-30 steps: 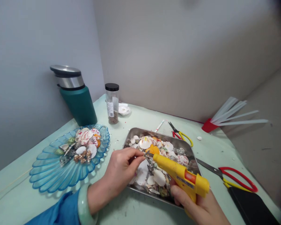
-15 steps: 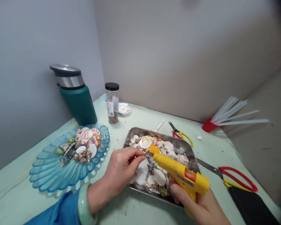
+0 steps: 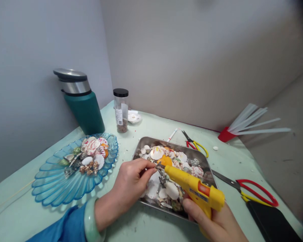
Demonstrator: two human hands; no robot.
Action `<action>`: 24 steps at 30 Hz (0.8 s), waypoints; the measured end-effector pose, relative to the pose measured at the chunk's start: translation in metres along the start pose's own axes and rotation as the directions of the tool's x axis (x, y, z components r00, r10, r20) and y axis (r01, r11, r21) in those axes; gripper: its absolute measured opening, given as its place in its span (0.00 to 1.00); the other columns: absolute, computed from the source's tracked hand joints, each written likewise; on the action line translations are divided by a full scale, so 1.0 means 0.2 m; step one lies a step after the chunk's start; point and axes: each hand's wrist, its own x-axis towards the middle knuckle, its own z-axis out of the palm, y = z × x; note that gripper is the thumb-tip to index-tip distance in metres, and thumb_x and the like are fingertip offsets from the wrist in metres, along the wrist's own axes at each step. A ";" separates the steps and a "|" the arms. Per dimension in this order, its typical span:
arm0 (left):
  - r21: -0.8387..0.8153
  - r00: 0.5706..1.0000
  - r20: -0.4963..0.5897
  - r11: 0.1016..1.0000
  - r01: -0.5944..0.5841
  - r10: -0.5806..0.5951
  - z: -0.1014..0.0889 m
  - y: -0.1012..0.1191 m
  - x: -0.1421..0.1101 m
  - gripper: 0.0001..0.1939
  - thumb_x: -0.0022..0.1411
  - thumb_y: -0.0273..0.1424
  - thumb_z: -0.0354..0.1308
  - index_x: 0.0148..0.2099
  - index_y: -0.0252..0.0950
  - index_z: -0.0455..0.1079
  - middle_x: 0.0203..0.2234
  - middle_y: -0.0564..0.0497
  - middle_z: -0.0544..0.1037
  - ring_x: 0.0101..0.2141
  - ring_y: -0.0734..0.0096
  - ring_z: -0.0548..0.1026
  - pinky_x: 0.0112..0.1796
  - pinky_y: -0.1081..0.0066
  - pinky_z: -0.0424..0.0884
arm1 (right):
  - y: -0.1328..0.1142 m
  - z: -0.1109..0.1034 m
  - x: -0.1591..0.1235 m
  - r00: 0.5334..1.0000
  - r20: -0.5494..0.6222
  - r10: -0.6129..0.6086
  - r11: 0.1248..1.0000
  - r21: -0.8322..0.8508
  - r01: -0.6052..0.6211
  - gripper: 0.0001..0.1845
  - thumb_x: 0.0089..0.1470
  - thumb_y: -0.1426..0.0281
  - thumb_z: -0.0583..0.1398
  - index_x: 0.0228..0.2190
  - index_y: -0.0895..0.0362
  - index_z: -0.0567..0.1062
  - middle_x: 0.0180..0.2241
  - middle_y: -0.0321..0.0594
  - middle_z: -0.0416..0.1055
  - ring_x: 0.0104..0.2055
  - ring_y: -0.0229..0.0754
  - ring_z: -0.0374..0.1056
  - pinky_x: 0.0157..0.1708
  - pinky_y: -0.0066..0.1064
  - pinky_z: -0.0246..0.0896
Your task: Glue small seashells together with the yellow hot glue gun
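Above the metal tray, my left hand is closed in a pinch on a small dark grey piece, whose kind is too small to make out. My right hand grips a yellow glue gun, its nozzle pointing left at the small piece, at or very near it. Beneath both hands lie many seashells in the tray, among them a large white shell and an orange star-shaped piece. My right hand hides part of the tray's near right corner.
A blue shell-shaped plate holding shells is on the left. Behind it stand a green bottle and a clear jar. To the right are small scissors, larger scissors, a black object and a red cup of glue sticks.
The glue gun has shifted very slightly left. My left hand and the small piece stay in place, and the tray and plate have not moved.
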 end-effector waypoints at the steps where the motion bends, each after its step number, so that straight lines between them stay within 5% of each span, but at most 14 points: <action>1: 0.009 1.000 0.005 1.000 -0.005 0.005 0.00 0.00 0.00 0.04 0.58 0.25 0.61 0.33 0.36 0.76 0.26 0.53 0.81 0.27 0.71 0.77 0.30 0.75 0.68 | 0.00 0.00 0.00 1.000 0.022 -0.010 0.999 -0.033 0.011 0.13 0.51 0.59 0.61 0.28 0.55 0.80 0.25 0.41 0.77 0.32 0.48 0.75 0.39 0.37 0.72; 5: 0.019 1.000 0.012 1.000 -0.010 0.010 0.00 0.00 -0.01 0.04 0.58 0.25 0.60 0.33 0.37 0.76 0.26 0.53 0.81 0.27 0.71 0.77 0.30 0.75 0.68 | 0.03 0.00 -0.01 0.998 0.054 -0.026 0.995 -0.092 0.031 0.18 0.52 0.58 0.61 0.40 0.55 0.79 0.37 0.46 0.79 0.40 0.53 0.75 0.39 0.38 0.72; 10: 0.014 1.000 0.003 1.000 -0.013 0.013 0.00 0.01 -0.02 0.04 0.58 0.25 0.60 0.33 0.36 0.76 0.26 0.52 0.81 0.27 0.71 0.77 0.29 0.75 0.68 | 0.04 0.01 -0.01 0.999 -0.028 0.043 0.998 -0.033 -0.044 0.16 0.52 0.56 0.59 0.31 0.54 0.81 0.20 0.40 0.76 0.35 0.52 0.75 0.35 0.35 0.73; 15: 0.014 1.000 0.022 1.000 -0.006 0.006 0.00 0.00 -0.01 0.04 0.58 0.25 0.60 0.33 0.36 0.76 0.26 0.52 0.81 0.27 0.71 0.77 0.30 0.75 0.68 | 0.02 0.01 -0.01 1.000 0.006 0.014 0.996 -0.089 -0.014 0.17 0.49 0.55 0.61 0.30 0.55 0.80 0.27 0.42 0.78 0.37 0.53 0.75 0.38 0.37 0.72; 19: 0.005 1.000 0.023 1.000 -0.017 0.017 0.00 0.00 0.00 0.04 0.59 0.24 0.60 0.33 0.36 0.76 0.27 0.52 0.81 0.27 0.71 0.77 0.30 0.75 0.68 | 0.02 0.01 -0.01 0.998 -0.038 0.043 0.998 -0.054 -0.045 0.17 0.51 0.55 0.60 0.24 0.55 0.79 0.23 0.42 0.76 0.39 0.53 0.74 0.41 0.40 0.70; 24: 0.009 0.999 0.029 1.000 -0.012 0.012 0.00 0.00 0.00 0.04 0.59 0.24 0.59 0.33 0.36 0.76 0.27 0.52 0.81 0.28 0.71 0.77 0.30 0.75 0.68 | 0.04 0.01 -0.02 1.000 -0.002 0.016 0.996 -0.086 -0.017 0.15 0.48 0.56 0.63 0.29 0.54 0.80 0.31 0.44 0.79 0.39 0.53 0.74 0.39 0.38 0.72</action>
